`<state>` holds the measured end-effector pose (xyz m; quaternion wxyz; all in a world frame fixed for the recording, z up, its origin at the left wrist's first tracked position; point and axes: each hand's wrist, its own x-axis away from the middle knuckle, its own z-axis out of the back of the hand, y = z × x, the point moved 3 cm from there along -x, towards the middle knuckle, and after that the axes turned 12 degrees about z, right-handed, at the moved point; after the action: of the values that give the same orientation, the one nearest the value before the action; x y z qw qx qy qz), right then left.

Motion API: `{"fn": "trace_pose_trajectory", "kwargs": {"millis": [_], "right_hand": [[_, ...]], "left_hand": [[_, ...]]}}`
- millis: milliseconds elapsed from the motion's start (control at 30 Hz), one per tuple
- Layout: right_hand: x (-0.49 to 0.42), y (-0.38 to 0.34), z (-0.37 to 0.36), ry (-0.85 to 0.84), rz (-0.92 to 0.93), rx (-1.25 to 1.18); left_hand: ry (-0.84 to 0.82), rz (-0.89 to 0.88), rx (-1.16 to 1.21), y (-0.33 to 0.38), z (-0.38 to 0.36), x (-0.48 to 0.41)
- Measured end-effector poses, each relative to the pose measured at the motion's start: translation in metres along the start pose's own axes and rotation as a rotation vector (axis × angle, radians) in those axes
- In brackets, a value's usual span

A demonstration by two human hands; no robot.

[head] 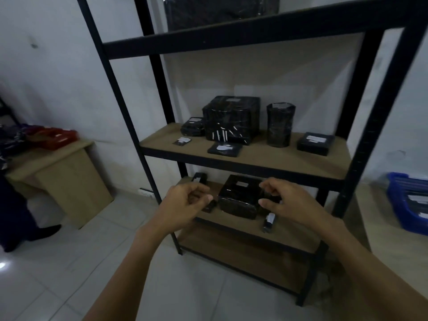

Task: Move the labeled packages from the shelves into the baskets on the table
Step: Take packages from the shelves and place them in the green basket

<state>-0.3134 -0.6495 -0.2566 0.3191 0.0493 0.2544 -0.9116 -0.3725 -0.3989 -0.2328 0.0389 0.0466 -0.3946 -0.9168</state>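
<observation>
A black metal rack with wooden shelves (254, 158) holds several black-wrapped packages with white labels. The middle shelf carries a big box (231, 119), a cylinder (279, 125), a flat box at the right (315, 143) and smaller flat packs (224, 149). On the lower shelf lies a bulky package (239, 195) with small packs beside it (268, 222). My left hand (185, 205) and my right hand (289, 200) hover in front of that bulky package, one on each side, fingers loosely curled, holding nothing.
A blue basket (410, 205) with packages sits on a table at the right. At the left, a red basket (54, 137) rests on a low wooden table (64, 177). A person's leg and shoe (27, 232) stand by it on the tiled floor.
</observation>
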Motion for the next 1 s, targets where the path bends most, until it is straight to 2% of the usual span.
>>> {"fn": "trace_pose_trajectory", "kwargs": {"millis": [333, 767, 900, 1000], "right_hand": [[-0.141, -0.003, -0.049, -0.068, 0.017, -0.002], [-0.343, -0.002, -0.132, -0.041, -0.087, -0.031], [-0.384, 0.002, -0.148, 0.024, -0.177, -0.075], [-0.413, 0.015, -0.162, 0.088, -0.263, -0.146]], "left_hand": [[-0.005, 0.031, -0.055, -0.069, 0.043, -0.125], [-0.216, -0.002, -0.119, -0.193, 0.102, -0.336], [-0.032, -0.126, -0.312, -0.221, 0.106, -0.385], [-0.04, -0.177, -0.479, -0.246, 0.097, -0.415]]}}
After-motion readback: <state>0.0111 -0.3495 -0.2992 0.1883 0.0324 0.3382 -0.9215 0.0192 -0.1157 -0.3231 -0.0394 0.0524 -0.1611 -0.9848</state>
